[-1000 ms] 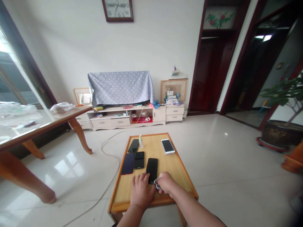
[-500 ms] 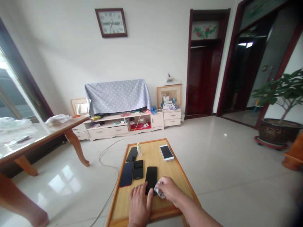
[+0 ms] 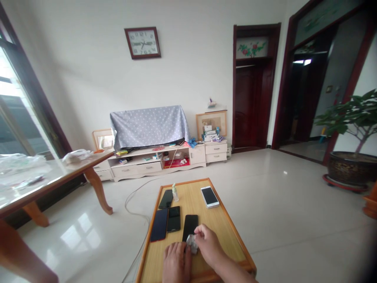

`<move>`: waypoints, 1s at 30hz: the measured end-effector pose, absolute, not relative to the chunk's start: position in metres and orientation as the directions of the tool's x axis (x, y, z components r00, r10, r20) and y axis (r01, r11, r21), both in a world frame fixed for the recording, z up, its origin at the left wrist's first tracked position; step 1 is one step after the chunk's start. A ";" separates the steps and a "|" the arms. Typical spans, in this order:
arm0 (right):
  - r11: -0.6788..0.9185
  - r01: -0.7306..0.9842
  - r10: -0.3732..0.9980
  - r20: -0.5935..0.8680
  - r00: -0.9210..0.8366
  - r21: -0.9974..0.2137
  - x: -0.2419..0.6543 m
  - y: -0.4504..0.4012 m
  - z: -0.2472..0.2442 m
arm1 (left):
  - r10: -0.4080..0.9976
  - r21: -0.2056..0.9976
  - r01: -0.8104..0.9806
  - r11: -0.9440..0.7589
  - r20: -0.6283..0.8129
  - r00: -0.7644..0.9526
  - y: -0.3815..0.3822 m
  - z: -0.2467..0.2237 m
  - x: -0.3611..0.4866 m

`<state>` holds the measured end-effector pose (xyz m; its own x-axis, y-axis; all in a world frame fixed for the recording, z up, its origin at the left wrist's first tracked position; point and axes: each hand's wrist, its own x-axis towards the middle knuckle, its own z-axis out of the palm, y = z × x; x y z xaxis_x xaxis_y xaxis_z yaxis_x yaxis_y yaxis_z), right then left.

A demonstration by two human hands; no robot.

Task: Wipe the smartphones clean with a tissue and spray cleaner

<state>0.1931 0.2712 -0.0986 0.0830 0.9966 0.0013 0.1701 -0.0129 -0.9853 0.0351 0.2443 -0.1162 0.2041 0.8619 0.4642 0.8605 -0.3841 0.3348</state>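
On the worktop [image 3: 188, 196], the near end of the black phone [image 3: 191, 225] is hidden by a crumpled pale piece [image 3: 192, 247], cloth or paper, and the left hand [image 3: 176, 259], whose fingertip contact is unclear. The worktop's near left corner is cut off below. Beyond the worktop, a dotted cover [image 3: 150, 125] conceals what stands under it; lettering on stacked boxes [image 3: 210, 136] is too small to read. Right of the worktop, a plant pot [image 3: 350, 169] is cut off.

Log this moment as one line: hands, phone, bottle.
left hand: at near end of nearest black smartphone | right hand: pinching crumpled white wad over same end | pump bottle: upright on tabletop
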 end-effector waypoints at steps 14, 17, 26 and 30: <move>0.086 0.232 0.987 0.115 0.113 -0.969 0.199 0.280 -0.122 | 0.887 0.370 0.831 -0.416 0.366 0.282 0.240 -0.109 0.038; 0.057 0.189 0.981 0.090 0.174 -0.980 0.209 0.293 -0.129 | 0.930 0.339 0.912 -0.232 0.351 0.106 0.246 -0.118 0.042; 0.191 0.375 0.968 0.237 0.079 -0.907 0.200 0.292 -0.133 | 0.961 0.321 0.932 -0.172 0.264 0.086 0.257 -0.133 0.044; 0.278 0.486 0.951 0.308 -0.019 -0.828 0.191 0.287 -0.133 | 0.967 0.366 0.913 -0.179 0.239 0.094 0.256 -0.129 0.041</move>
